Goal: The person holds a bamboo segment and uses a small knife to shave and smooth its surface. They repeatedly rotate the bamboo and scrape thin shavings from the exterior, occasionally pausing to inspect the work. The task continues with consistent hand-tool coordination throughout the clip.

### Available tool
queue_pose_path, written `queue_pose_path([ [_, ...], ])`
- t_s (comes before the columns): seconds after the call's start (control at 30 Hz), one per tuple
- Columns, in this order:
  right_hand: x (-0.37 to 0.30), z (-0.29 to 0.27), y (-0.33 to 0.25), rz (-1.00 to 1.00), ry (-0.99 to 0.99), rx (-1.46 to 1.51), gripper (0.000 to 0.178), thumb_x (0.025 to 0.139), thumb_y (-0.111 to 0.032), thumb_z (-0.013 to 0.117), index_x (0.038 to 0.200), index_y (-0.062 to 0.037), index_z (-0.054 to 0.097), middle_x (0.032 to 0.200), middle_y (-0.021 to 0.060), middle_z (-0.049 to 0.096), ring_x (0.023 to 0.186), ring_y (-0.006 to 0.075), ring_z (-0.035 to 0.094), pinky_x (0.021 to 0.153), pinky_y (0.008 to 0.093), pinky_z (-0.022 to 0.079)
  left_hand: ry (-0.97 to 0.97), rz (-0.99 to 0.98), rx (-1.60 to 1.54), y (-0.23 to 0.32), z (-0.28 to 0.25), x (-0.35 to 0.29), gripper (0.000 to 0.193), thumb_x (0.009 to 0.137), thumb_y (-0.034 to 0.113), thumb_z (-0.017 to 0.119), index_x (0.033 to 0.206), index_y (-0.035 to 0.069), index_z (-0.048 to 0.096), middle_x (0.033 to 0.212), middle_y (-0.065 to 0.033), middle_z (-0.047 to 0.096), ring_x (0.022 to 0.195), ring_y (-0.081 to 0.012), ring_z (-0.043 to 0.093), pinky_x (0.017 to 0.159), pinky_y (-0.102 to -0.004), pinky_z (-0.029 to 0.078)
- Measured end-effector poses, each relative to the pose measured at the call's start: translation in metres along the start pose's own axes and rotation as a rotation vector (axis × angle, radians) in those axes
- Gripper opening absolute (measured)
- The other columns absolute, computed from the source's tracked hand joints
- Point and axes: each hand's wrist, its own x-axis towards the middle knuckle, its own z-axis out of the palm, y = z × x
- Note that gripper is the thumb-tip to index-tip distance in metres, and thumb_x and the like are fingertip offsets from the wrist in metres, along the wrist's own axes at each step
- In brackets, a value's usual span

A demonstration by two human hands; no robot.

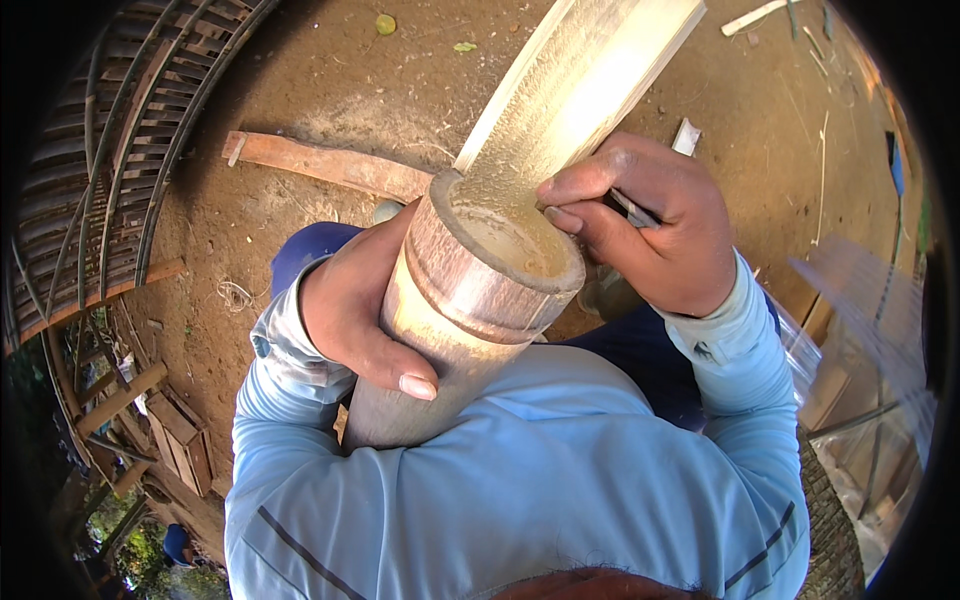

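A thick bamboo section (480, 310) leans against my torso, its open round end facing up and away. From the far side of its rim a long split bamboo wall (585, 80) extends forward, pale and brightly lit inside. My left hand (365, 310) is wrapped around the left side of the section, thumb across the front. At the right of the opening, my right hand (650, 220) is closed, with thumb and forefinger pinched together over the rim. A thin grey blade-like tool (635, 208) shows between its fingers; most of it is hidden.
A flat reddish-brown wooden strip (330, 165) lies on the dirt ground (330, 60) ahead. Slatted bamboo framework (130, 140) stands at the far left, above a wooden box (180, 440). Clear plastic sheeting (860, 310) is at the right. Pale slivers (755, 17) lie far right.
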Motion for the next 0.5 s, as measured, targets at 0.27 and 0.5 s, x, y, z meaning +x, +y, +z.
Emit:
queue_pose_path([
  [0.27, -0.003, 0.003, 0.007, -0.152, 0.039, -0.117, 0.003, 0.089, -0.006, 0.066, 0.091, -0.0032, 0.065, 0.08, 0.0064, 0.064, 0.067, 0.0157, 0.061, 0.06, 0.0282, 0.047, -0.049, 0.032, -0.001, -0.001, -0.003, 0.001, 0.119, 0.064, 0.047, 0.092, 0.147, -0.01, 0.027, 0.142, -0.0196, 0.049, 0.13, -0.0274, 0.048, 0.111, -0.0393, 0.035],
  [0.5, -0.023, -0.017, 0.016, 0.386, 0.084, 0.121, 0.031, 0.099, -0.032, 0.063, 0.088, -0.0025, 0.065, 0.071, 0.0014, 0.057, 0.063, 0.0098, 0.05, 0.059, 0.0279, 0.042, -0.016, -0.033, -0.082, 0.007, -0.001, -0.002, 0.121, 0.065, 0.046, 0.092, 0.148, -0.01, 0.025, 0.143, -0.0181, 0.049, 0.13, -0.0265, 0.048, 0.112, -0.0391, 0.033],
])
